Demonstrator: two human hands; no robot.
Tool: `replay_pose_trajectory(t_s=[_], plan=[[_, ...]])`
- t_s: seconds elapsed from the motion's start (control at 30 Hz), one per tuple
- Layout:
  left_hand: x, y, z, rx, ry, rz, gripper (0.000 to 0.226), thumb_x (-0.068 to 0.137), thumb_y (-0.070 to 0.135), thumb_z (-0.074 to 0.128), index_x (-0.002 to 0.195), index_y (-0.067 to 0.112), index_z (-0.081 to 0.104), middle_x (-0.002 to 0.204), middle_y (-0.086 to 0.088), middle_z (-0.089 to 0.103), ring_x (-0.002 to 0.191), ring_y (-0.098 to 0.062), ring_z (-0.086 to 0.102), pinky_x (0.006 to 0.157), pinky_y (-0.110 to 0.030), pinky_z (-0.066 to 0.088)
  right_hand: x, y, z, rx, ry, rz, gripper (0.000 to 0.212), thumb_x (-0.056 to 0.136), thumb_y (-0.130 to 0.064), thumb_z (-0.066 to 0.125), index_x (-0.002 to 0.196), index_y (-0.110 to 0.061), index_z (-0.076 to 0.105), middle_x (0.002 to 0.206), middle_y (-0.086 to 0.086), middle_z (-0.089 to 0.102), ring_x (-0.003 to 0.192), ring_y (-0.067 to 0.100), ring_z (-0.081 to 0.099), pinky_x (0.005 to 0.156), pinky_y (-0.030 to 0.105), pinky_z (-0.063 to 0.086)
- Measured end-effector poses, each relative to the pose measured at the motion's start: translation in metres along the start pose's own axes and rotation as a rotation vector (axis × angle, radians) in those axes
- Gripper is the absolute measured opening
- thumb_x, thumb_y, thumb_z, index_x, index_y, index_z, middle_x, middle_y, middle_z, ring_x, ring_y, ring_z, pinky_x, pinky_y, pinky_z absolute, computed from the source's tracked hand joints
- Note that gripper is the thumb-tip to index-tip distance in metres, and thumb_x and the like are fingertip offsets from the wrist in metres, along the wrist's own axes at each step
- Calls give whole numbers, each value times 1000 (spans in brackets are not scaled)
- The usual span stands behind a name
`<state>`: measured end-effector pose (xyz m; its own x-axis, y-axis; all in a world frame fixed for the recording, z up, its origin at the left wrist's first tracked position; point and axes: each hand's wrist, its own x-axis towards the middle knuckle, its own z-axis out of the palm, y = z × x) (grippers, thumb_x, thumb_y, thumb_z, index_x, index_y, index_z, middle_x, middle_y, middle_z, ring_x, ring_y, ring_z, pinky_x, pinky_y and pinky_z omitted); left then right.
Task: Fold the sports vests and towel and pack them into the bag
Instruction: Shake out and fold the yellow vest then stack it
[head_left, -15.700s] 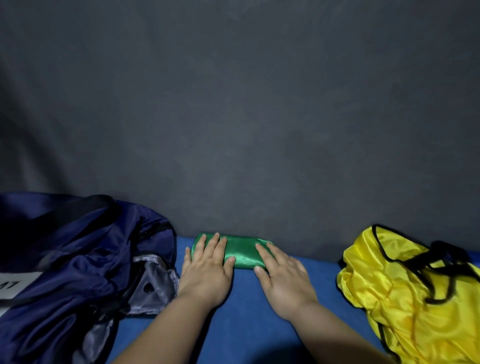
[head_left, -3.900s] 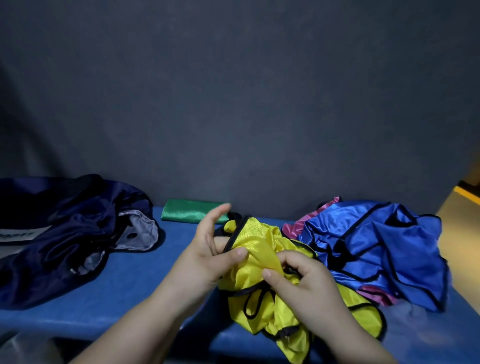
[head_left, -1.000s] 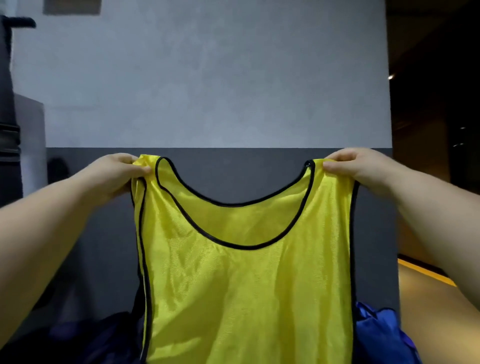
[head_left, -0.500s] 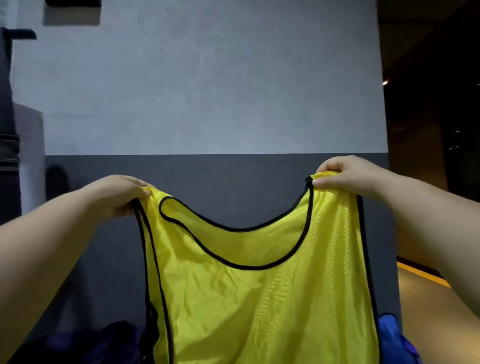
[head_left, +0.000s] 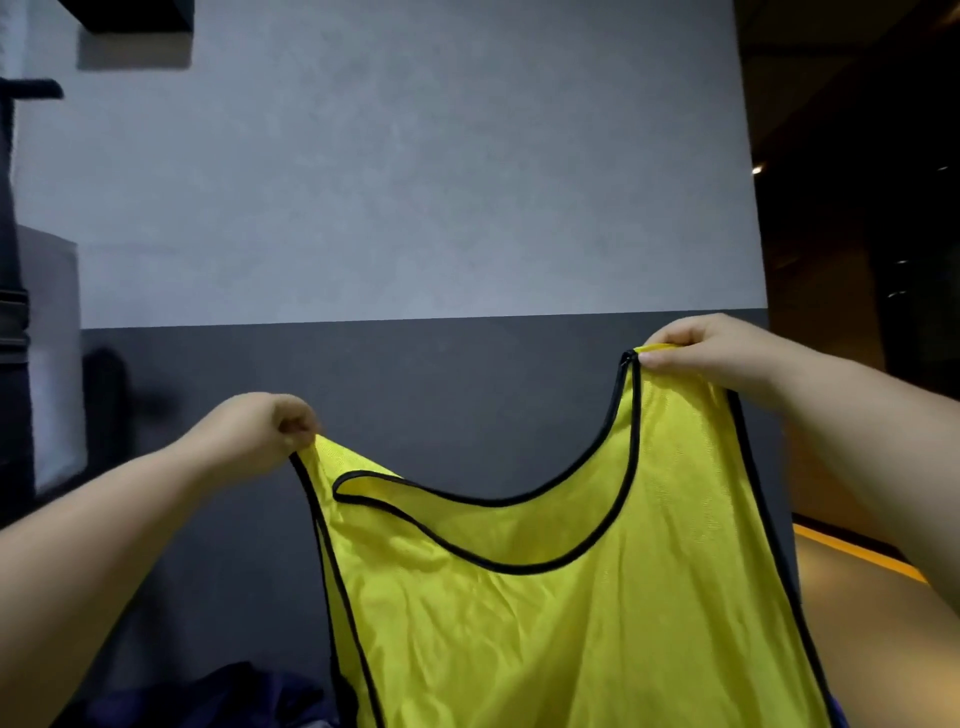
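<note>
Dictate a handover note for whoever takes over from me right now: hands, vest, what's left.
Left hand pinches the yellow vest at one shoulder strap, held lower.
Right hand pinches the other strap, higher.
Vest hangs open, unfolded.
Dark blue fabric at bottom left, probably the bag.
Done: cannot tell from this view.
Left: fold this vest, pack it; other vests and towel are out of view.

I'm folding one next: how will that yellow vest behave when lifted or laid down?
Probably floppy: the yellow vest sags between the left hand and right hand, creasing freely. Likely light, since a pinch at each shoulder holds it up. Its smooth, faintly shiny fabric may slide when folded.
</note>
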<state>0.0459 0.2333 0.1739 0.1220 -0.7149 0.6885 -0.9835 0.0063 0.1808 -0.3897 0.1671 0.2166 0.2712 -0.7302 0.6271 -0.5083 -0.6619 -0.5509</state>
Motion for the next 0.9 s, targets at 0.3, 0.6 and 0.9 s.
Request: replay_pose_trajectory(t_s=[0.3, 0.6, 0.9], plan=[[-13, 18, 20, -803, -222, -227, 28, 91, -10, 28, 85, 9, 49, 71, -8, 43, 62, -18, 43, 55, -28, 43, 6, 6, 3, -21, 138, -9, 14, 84, -33, 73, 90, -21, 75, 90, 0, 74, 90, 20, 68, 85, 38, 53], [-19, 10, 9, -891, -384, -120, 36, 57, 7, 57, 91, 11, 49, 76, -6, 45, 68, -16, 43, 62, -29, 35, 9, 15, 6, -104, 210, 17, 13, 83, -33, 75, 87, -20, 75, 90, 2, 72, 91, 22, 66, 85, 40, 52], [-6, -5, 16, -632, -43, -154, 35, 82, 48, 71, 71, 16, 62, 68, -3, 58, 65, -17, 55, 66, -32, 40, 10, 12, 19, -76, 138, 5, 13, 83, -31, 75, 88, -20, 75, 89, -1, 72, 88, 16, 66, 78, 33, 52]])
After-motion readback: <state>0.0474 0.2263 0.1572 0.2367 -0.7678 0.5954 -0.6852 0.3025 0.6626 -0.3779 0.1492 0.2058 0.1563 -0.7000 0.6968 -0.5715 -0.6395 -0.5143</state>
